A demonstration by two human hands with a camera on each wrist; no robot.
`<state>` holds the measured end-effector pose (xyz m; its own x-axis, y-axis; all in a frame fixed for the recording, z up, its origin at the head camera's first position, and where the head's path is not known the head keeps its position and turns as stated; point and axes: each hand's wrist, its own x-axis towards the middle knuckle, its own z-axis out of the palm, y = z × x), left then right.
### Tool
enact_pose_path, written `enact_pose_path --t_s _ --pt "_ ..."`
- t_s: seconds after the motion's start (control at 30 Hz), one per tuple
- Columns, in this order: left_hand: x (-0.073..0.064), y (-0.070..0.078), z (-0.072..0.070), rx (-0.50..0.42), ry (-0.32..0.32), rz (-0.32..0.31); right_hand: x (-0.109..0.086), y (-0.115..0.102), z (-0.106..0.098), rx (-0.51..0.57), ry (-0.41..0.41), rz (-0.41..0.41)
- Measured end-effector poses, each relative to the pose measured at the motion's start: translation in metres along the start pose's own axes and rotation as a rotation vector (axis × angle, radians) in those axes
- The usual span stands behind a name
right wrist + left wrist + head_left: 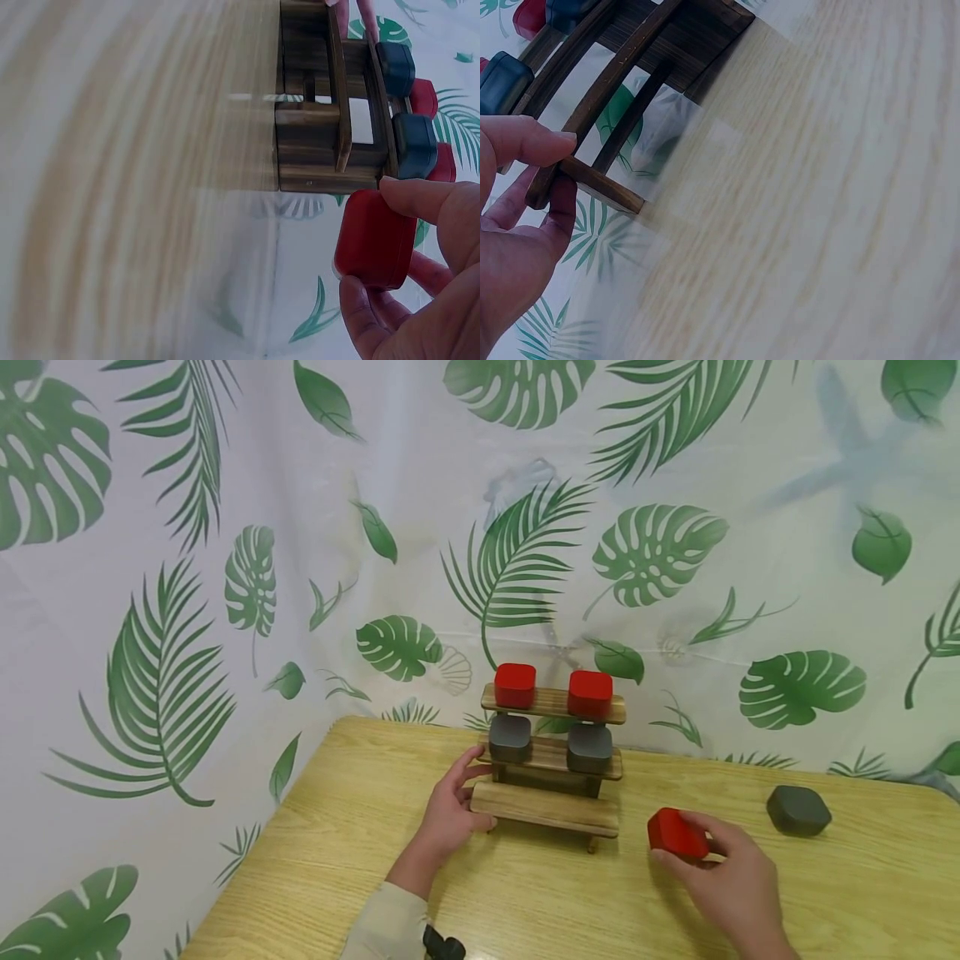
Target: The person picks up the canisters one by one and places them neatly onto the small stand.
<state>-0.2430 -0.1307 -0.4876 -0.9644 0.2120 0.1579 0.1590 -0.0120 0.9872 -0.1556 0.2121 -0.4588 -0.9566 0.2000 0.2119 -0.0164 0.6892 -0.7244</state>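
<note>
A three-step wooden display stand (547,808) stands on the table. My left hand (448,812) grips its left end; in the left wrist view the thumb (544,144) lies over the edge of the lowest shelf with fingers beneath. Two red rounded-square boxes, a left one (515,686) and a right one (590,694), sit on the top shelf. On the middle shelf are two dark grey ones, left (510,738) and right (589,748). The lowest shelf is bare. To the right of the stand, my right hand (738,881) pinches another red box (375,240) between thumb and fingers.
Another dark grey box (798,811) lies on the wood-grain table (360,827), beyond my right hand. A white cloth with green leaf prints (420,585) hangs behind the table and along its left side.
</note>
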Motion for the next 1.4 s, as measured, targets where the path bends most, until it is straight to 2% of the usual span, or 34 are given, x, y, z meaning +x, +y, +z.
enact_pose_path --t_s 0.23,0.43,0.5,0.77,0.93,1.17,1.4 --pt "0.000 0.001 -0.001 0.006 0.005 0.003 -0.003 -0.017 0.013 0.056 -0.020 0.013" --pt "-0.009 0.024 0.003 -0.022 -0.005 -0.017 -0.004 -0.033 0.023 0.102 -0.022 0.031" --pt "-0.011 0.029 0.004 -0.028 -0.007 -0.025 -0.004 -0.035 0.026 0.109 -0.018 0.018" --pt "-0.012 0.032 0.005 -0.023 -0.004 -0.033 -0.003 -0.040 0.036 0.134 0.023 -0.051" --pt "-0.009 0.028 0.004 -0.015 -0.002 -0.034 -0.002 -0.045 0.039 0.141 0.030 -0.057" --pt "-0.001 0.005 0.001 -0.004 0.008 -0.025 -0.002 -0.052 0.044 0.147 0.047 -0.060" --pt "0.000 0.000 0.000 0.016 0.010 -0.007 -0.003 -0.056 0.048 0.149 0.050 -0.061"
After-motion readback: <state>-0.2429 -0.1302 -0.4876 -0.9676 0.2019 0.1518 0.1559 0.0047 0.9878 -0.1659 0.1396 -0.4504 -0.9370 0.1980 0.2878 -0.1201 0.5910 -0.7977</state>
